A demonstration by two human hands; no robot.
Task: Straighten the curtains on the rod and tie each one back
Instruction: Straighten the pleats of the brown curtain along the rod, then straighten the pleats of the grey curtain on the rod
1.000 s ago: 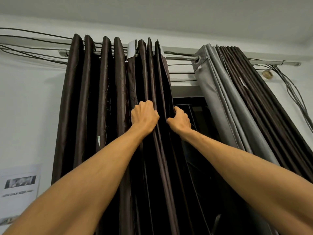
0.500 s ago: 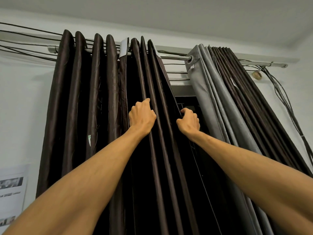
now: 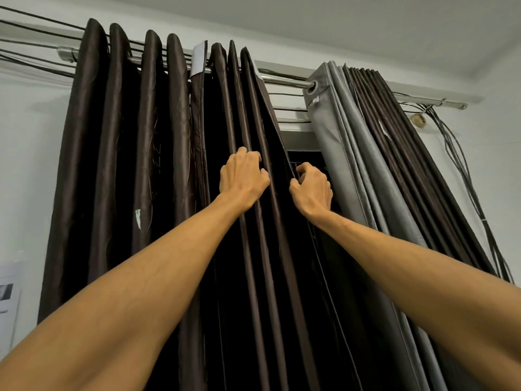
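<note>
Because the broad pleats at the left of the rod [image 3: 284, 79] already hang evenly, the work sits further right. A printed sheet [image 3: 7, 300] is stuck to the wall at the far left, and a run of cables [image 3: 42, 29] passes above the rod's left end.

The dark brown curtain [image 3: 127, 136] hangs from the rod in four wide, rounded folds, then a pale tab of heading, then three tighter folds crowded near the middle. Those crowded folds look like the reason for the grip. The left hand [image 3: 242, 179] is raised to them. Its fingers are curled round one fold with the knuckles toward the camera, which I take as an anchor to hold that fold in place.

Just right of it, the right hand [image 3: 313, 187] appears to pinch the curtain's leading edge between thumb and bent fingers. It is placed to draw that edge rightward and space the pleats out.

Beyond the edge a strip of dark window [image 3: 307, 156] shows. The right curtain [image 3: 346, 170], grey lining outward, is bunched tight and slants away to the right, with no hand on it. More cables [image 3: 462, 170] hang near the rod's right end. No tie-back shows anywhere, so tying seems well ahead.
</note>
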